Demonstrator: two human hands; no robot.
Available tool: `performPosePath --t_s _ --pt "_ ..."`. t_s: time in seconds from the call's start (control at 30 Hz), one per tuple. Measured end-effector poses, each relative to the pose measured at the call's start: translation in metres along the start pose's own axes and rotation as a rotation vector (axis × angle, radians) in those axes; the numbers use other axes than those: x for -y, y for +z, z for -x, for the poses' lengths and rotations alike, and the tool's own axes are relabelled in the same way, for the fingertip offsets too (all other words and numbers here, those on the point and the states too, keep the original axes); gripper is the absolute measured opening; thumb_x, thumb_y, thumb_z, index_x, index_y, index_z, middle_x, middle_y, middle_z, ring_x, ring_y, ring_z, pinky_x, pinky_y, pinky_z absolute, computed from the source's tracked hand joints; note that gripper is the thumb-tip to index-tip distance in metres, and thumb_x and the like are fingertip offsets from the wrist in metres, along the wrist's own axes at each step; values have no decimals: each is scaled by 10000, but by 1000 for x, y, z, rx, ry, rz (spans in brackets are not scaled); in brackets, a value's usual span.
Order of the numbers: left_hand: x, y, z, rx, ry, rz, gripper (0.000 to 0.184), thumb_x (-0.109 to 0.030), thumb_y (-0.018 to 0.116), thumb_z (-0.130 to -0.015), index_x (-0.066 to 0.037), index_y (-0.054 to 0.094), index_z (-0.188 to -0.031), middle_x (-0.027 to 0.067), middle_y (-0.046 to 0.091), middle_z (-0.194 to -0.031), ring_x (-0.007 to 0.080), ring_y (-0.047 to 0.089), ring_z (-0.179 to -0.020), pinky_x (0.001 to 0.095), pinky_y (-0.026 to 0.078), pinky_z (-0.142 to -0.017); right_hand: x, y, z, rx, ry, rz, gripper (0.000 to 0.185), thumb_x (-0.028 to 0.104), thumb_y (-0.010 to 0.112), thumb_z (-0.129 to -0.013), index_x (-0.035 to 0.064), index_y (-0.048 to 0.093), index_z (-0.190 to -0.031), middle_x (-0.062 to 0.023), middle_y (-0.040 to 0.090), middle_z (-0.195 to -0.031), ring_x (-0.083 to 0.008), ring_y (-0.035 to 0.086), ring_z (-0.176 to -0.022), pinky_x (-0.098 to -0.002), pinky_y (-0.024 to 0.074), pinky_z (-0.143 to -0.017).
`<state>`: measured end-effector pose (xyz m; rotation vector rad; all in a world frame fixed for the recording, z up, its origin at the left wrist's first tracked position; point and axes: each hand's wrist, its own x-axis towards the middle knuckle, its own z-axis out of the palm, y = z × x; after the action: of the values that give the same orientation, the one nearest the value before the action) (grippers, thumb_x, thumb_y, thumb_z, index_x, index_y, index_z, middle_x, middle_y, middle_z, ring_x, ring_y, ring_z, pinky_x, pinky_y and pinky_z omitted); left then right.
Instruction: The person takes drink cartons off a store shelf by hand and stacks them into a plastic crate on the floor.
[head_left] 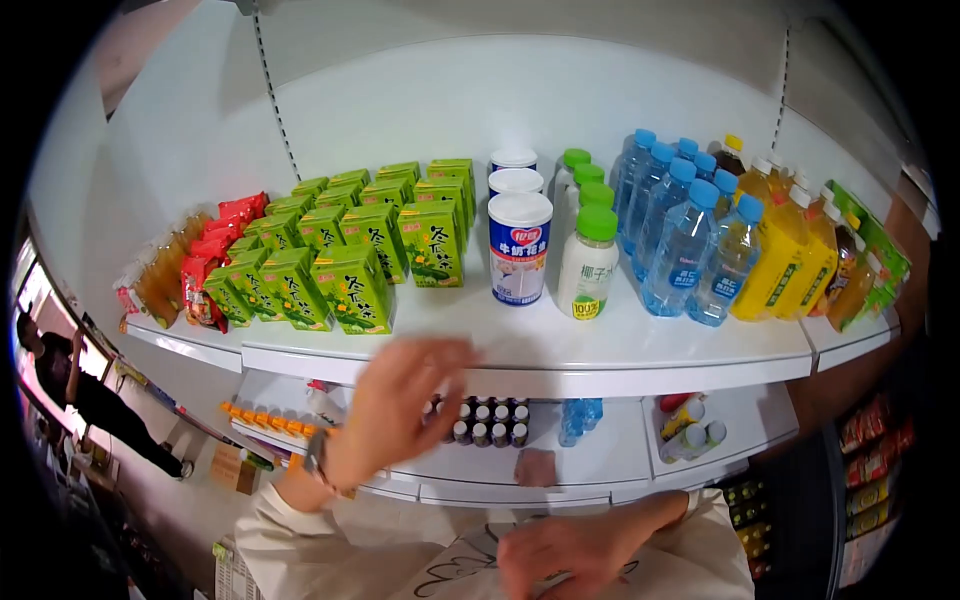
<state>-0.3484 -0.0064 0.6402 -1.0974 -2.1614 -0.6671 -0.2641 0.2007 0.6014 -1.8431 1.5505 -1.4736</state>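
Note:
My left hand [410, 400], with a watch [318, 455] on its wrist, is raised before the upper shelf's front edge. Its fingers look loosely spread and hold nothing I can see; they are somewhat blurred. Nearest behind it stand green drink cartons [352, 290] in rows. Right of these is a column of white-lidded blue cans [519, 255], then green-capped bottles [588, 270]. Lower down, my right hand [560, 550] hangs in front of my light-coloured top [450, 570], blurred, its fingers partly hidden by the frame's bottom edge.
Blue-capped water bottles [680, 250] and yellow drinks [775, 260] fill the upper shelf's [600, 345] right side; red packets [205, 280] stand left. Small dark bottles [490, 420] sit on the lower shelf [610, 470]. A person [90, 390] stands at far left near a cardboard box [232, 468].

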Motion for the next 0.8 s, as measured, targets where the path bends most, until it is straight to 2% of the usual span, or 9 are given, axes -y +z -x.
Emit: performPosePath --t_s 0.07,0.13,0.2,0.33,0.43,0.67,0.7,0.73,0.8 --pt "25 -5 -39 14 50 -297 395 -53 634 -690 -37 550 -1075 123 564 -1086 308 541 -966 408 424 -821 -12 -20 0 27 109 -25 324 148 640 -806 43 489 -1073 -75 528 -1022 -225 515 -951 -323 411 -833" --pt "45 -4 -74 31 -12 -580 486 -125 668 -692 -46 509 -1145 117 546 -1121 298 504 -1041 438 351 -945 -23 -37 -12 -367 47 302 297 131 631 -803 49 484 -1048 -83 532 -1037 -248 509 -975 -334 409 -839" --pt "77 5 -88 58 47 -718 505 -147 671 -695 -48 499 -1160 109 539 -1139 294 485 -1068 453 278 -1008 -36 -57 -21 -578 157 489 349 134 622 -799 48 474 -1103 -114 519 -1084 -278 497 -1010 -356 400 -866" --pt "88 10 -92 198 60 -889 537 -136 681 -676 -81 492 -1175 90 542 -1098 269 469 -1085 473 174 -1076 -56 -74 -29 -804 191 708 488 137 596 -809 7 385 -1229 -188 457 -1187 -337 452 -1085 -395 372 -915" --pt "70 0 -89 293 -62 -792 542 -97 688 -635 -107 522 -1151 77 545 -1011 259 501 -1030 482 218 -1057 -70 -79 -31 -841 216 782 642 142 592 -809 -53 248 -1315 -265 339 -1301 -405 364 -1172 -433 314 -971" --pt "-41 -17 -17 -29 -159 -375 456 -18 648 -550 -102 622 -998 56 570 -946 256 552 -915 446 409 -918 -50 -60 -17 -772 109 936 813 189 703 -713 -39 225 -1330 -275 270 -1351 -412 273 -1248 -507 223 -1001" --pt "-55 -20 -6 -23 -167 -287 403 -24 656 -570 -92 635 -967 67 582 -953 255 569 -884 421 445 -859 -57 -61 -13 -738 -3 907 821 208 728 -688 -26 256 -1317 -253 319 -1330 -387 339 -1219 -523 218 -996" --pt "-67 -22 6 -20 -182 -191 350 -30 664 -591 -82 648 -937 78 593 -959 255 585 -853 396 481 -799 -53 -61 -18 -702 -139 826 756 209 723 -696 -40 308 -1276 -233 478 -1190 -367 477 -1103 -478 336 -932" --pt "-85 -25 30 -66 -164 -1 228 -58 679 -650 -58 656 -877 113 605 -942 245 607 -783 340 512 -667 -78 -48 -6 -481 -300 503 697 242 735 -696 -61 368 -1205 -216 580 -991 -319 577 -937 -389 441 -810"
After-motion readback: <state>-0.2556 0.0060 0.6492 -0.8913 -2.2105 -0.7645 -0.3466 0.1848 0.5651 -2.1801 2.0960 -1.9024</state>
